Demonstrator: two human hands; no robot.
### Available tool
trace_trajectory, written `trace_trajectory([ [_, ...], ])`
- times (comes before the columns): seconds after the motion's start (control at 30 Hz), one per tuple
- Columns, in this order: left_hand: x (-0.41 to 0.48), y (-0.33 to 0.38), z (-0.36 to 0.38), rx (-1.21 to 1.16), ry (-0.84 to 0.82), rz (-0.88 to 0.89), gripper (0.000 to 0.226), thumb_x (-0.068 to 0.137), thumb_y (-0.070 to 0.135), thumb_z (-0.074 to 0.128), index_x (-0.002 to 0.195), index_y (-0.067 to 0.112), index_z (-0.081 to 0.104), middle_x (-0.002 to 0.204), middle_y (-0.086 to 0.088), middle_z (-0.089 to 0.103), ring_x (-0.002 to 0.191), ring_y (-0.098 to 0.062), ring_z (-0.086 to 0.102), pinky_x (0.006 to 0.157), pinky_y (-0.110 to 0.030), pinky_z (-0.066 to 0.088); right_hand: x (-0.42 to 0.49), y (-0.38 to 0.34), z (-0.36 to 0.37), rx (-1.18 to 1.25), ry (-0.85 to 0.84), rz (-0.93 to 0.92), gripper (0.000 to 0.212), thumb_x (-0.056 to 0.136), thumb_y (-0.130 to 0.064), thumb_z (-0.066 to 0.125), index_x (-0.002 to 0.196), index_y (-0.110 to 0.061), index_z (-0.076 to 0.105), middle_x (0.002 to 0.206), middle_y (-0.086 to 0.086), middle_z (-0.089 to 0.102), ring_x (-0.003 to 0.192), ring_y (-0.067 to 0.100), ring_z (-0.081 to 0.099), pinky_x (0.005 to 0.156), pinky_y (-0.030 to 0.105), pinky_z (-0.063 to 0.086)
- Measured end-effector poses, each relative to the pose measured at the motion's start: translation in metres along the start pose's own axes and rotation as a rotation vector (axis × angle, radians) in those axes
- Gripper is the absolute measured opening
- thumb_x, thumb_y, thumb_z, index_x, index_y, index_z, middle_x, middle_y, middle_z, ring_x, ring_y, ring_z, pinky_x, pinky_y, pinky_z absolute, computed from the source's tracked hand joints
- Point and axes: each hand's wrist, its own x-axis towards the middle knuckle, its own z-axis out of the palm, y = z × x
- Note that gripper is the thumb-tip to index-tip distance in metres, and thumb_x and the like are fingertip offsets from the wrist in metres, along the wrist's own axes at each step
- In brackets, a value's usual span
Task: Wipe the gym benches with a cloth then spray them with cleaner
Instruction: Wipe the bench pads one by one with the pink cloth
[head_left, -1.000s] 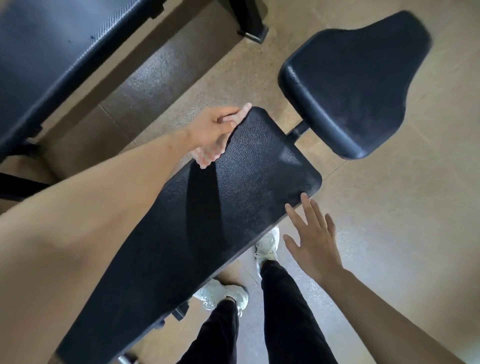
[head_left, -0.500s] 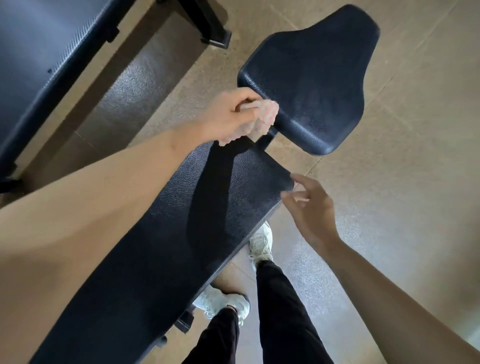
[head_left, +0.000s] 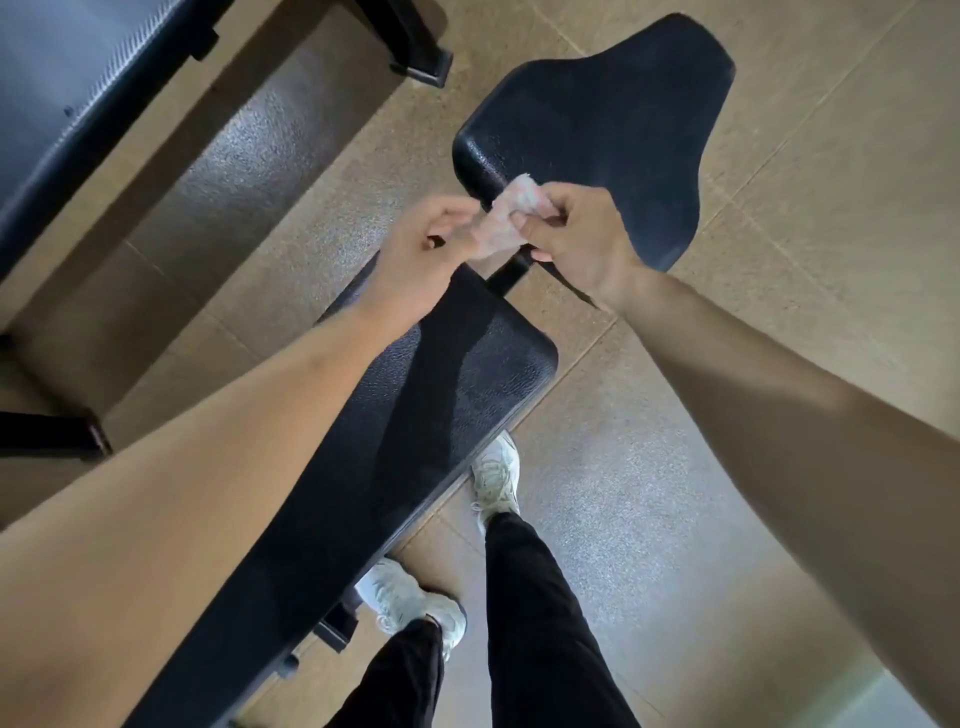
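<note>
A black padded gym bench runs from the lower left to the middle, with its long back pad (head_left: 415, 426) under my arms and its wider seat pad (head_left: 613, 124) beyond. Between the two pads a black frame bar (head_left: 511, 273) shows. A small pale crumpled cloth (head_left: 501, 223) is held above that gap. My left hand (head_left: 421, 249) grips its left side and my right hand (head_left: 576, 234) pinches its right side. Both hands hover just above the pads, with the cloth near the seat pad's near edge.
A second dark bench (head_left: 78, 93) lies at the upper left, with its black metal foot (head_left: 421, 57) on the floor. My legs in black trousers (head_left: 535, 613) and white shoes (head_left: 496, 478) stand right of the bench. Brown rubber floor tiles (head_left: 779, 364) surround everything.
My left hand carried the cloth off the back pad's end toward the seat pad. My right hand rose from beside the bench and took hold of the cloth too.
</note>
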Motion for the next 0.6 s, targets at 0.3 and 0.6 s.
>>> trace_trajectory([
  [0.3,-0.133,-0.09,0.026,0.923,0.051,0.011,0.057,0.087,0.038,0.072,0.14,0.024,0.056,0.15,-0.01,0.048,0.13,-0.039,0.045,0.095,-0.054,0.049,-0.048,0.084,0.022,-0.296,-0.322,0.074,0.034,0.103,-0.02,0.057,0.136,-0.022,0.063,0.139,0.002,0.061,0.125,0.014,0.054,0.109,0.029,0.04],
  [0.6,-0.155,-0.11,0.041,0.98,0.053,0.013,0.067,0.09,0.043,0.069,0.151,0.027,0.046,0.163,-0.012,0.033,0.148,-0.041,0.031,0.111,-0.056,0.037,-0.107,0.108,0.016,-0.05,-0.166,0.387,0.043,0.106,-0.044,0.045,0.124,-0.011,0.065,0.117,0.011,0.07,0.111,0.024,0.066,0.096,0.047,0.057],
])
